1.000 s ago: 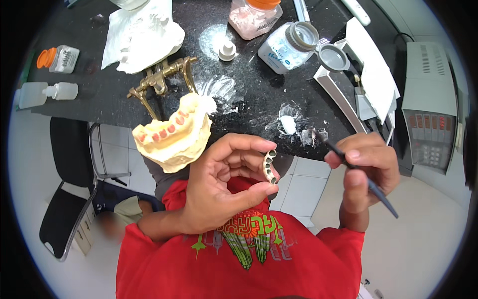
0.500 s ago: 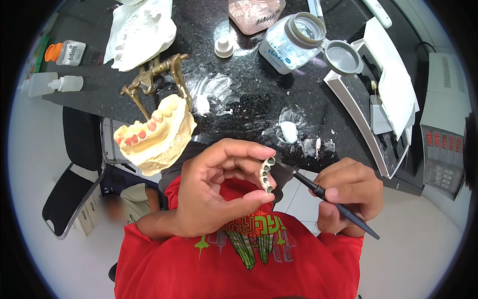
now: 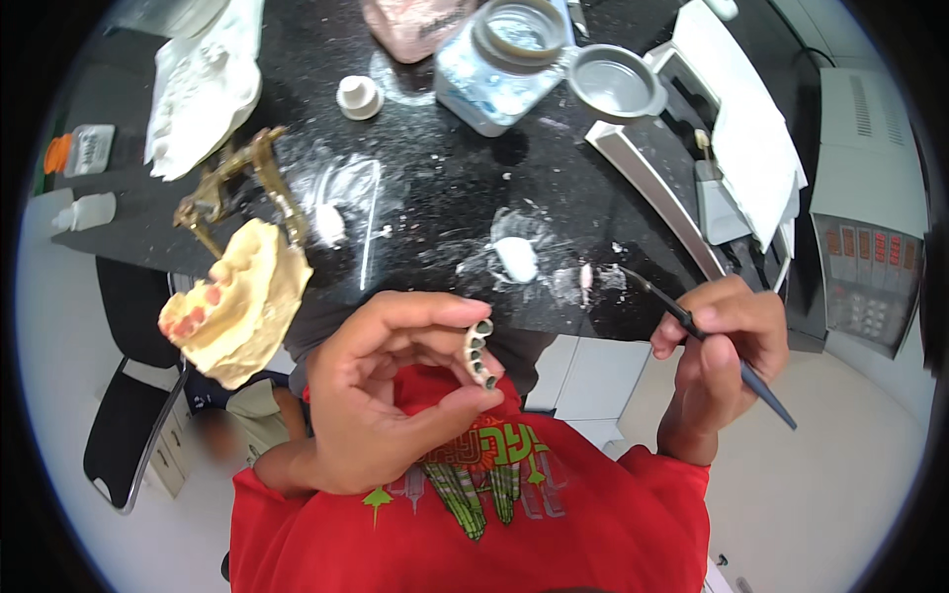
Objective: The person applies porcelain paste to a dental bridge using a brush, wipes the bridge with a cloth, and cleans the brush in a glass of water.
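Observation:
My left hand [image 3: 381, 395] pinches a small curved dental bridge [image 3: 476, 358] by its two ends, between thumb and forefinger. The dark hollow undersides of its crowns show. My right hand [image 3: 727, 346] grips a slim black-handled tool [image 3: 684, 321] like a pen. Its fine tip, too thin to tell brush from blade, points at the black table beside a small pink dab [image 3: 586, 281]. Left of that dab lies a mound of white paste [image 3: 516, 259] with dried smears around it. A yellowish plaster tooth model [image 3: 232, 311] with red-marked teeth is mounted on a brass articulator [image 3: 232, 183] at the left.
An open jar [image 3: 499, 84] with its grey lid [image 3: 615, 84] flipped aside stands at the back. Near it are a white cap [image 3: 359, 97] and a pink-filled container [image 3: 420, 20]. Crumpled white paper [image 3: 203, 89], an open white box [image 3: 736, 119] and a control-panel machine [image 3: 870, 217] flank the table.
My right hand has moved the tool away from the bridge, right and forward to the pink dab. The left hand still holds the bridge. The whole view has shifted.

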### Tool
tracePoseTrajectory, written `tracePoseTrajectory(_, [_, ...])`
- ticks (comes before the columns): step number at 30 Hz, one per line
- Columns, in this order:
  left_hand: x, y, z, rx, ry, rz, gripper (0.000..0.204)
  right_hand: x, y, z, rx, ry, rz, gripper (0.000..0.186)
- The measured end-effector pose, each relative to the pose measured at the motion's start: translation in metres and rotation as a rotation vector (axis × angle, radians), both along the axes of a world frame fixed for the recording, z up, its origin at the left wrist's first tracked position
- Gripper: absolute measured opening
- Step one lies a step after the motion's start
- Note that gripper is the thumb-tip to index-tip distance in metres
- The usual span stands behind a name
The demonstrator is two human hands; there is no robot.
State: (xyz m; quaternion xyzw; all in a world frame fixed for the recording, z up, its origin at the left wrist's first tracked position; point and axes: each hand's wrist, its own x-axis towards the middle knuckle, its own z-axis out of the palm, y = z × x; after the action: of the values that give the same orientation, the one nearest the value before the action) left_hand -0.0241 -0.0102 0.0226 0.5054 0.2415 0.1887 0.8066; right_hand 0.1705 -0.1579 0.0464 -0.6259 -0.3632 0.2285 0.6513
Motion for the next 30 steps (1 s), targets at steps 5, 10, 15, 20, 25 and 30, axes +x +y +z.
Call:
tracePoseTrajectory(5, [0.005,-0.001,0.000,0.082,0.047,-0.006,0.050,0.003,-0.011,-0.003,-0.130,-0.060,-0.003,0.013])
tracePoseTrajectory(10, [0.005,0.003,0.005,0.048,0.078,-0.039,0.050,-0.008,0.004,-0.012,0.104,-0.189,0.072,0.019])
tracePoseTrajectory(15, [0.004,0.009,0.009,-0.058,0.061,-0.070,0.051,-0.019,0.022,-0.011,0.154,-0.240,0.200,0.029])
tracePoseTrajectory(20, [0.002,0.009,0.008,-0.028,0.067,-0.087,0.051,-0.020,0.032,-0.015,0.162,-0.260,0.242,0.028])
tracePoseTrajectory(25, [0.002,0.009,0.007,-0.054,0.062,-0.079,0.052,-0.019,0.034,-0.016,0.165,-0.278,0.256,0.026])
tracePoseTrajectory(30, [0.003,0.008,0.008,-0.064,0.080,-0.078,0.053,-0.017,0.034,-0.017,0.171,-0.290,0.269,0.024])
